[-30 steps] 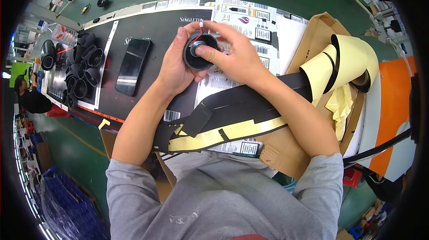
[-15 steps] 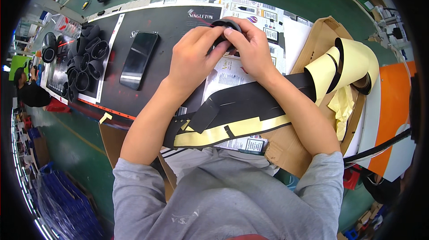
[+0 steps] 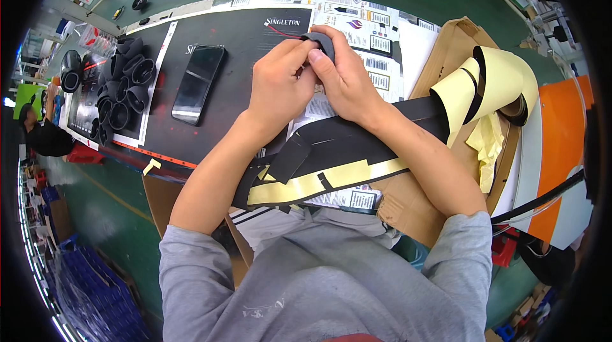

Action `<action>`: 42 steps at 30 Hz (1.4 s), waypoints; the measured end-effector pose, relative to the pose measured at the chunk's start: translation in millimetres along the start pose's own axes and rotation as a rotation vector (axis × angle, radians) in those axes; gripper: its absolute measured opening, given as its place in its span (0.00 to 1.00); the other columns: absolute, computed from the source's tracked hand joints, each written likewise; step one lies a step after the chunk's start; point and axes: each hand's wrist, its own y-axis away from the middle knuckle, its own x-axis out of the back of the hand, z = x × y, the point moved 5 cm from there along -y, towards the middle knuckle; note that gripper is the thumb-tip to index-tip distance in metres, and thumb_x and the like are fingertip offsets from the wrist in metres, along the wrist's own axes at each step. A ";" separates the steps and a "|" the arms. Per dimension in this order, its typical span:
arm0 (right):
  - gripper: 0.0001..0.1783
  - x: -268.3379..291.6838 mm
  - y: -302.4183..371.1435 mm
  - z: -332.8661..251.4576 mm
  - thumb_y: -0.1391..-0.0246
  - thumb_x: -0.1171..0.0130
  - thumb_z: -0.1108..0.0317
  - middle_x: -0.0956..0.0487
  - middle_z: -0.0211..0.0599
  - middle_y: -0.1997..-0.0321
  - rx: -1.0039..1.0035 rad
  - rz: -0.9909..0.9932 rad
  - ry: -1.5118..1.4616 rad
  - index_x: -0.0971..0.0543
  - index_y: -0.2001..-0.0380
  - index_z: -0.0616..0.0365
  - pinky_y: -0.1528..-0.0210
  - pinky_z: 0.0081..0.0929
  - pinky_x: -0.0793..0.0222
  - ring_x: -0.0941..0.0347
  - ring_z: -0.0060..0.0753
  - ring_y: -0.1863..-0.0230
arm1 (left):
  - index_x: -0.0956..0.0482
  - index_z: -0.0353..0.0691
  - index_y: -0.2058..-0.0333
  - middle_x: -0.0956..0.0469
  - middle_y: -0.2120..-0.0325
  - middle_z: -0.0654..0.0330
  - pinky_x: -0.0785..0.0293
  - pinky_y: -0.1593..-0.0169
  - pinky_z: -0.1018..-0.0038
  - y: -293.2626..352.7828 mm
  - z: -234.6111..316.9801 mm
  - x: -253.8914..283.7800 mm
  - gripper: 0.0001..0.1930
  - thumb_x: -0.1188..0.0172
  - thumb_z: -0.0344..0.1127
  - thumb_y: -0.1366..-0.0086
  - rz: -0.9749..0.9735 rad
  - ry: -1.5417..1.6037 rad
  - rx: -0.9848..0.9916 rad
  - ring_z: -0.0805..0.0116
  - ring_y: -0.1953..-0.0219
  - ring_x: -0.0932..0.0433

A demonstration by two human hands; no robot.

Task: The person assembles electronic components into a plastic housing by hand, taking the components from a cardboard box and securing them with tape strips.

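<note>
Left hand [image 3: 282, 80], right hand [image 3: 344, 77] grasping one dark cup-shaped part [image 3: 326, 43]; one phone [image 3: 199, 85] nearby.

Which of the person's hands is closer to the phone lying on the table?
The left. The left hand is just right of the phone; the right hand is farther right, beyond the left. Both hold a dark round part.
</note>
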 end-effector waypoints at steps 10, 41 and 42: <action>0.28 0.9 0.8 -2.9 0.38 0.53 0.57 0.27 0.65 0.51 0.021 -0.030 0.077 0.38 0.45 0.72 0.45 0.39 0.36 0.29 0.57 0.49 | 0.20 0.34 0.65 0.21 0.69 0.56 0.25 0.69 0.71 4.3 -4.0 -1.3 0.11 0.39 0.21 0.49 -0.023 -0.083 -0.110 0.60 0.72 0.20; 0.20 12.7 -7.9 14.7 0.38 0.54 0.69 0.24 0.42 0.62 -0.364 0.086 -0.705 0.34 0.44 0.62 0.74 0.23 0.25 0.23 0.29 0.72 | 0.24 0.31 0.53 0.23 0.56 0.52 0.25 0.55 0.72 -1.3 -16.8 8.2 0.15 0.44 0.24 0.39 -0.015 0.104 0.062 0.62 0.53 0.24; 0.20 8.5 -8.0 13.1 0.38 0.54 0.69 0.24 0.42 0.61 -0.370 0.038 -0.715 0.35 0.43 0.62 0.75 0.23 0.25 0.23 0.30 0.71 | 0.28 0.31 0.48 0.23 0.55 0.53 0.27 0.50 0.72 0.2 -24.5 6.1 0.18 0.45 0.27 0.36 -0.070 0.193 0.183 0.65 0.50 0.26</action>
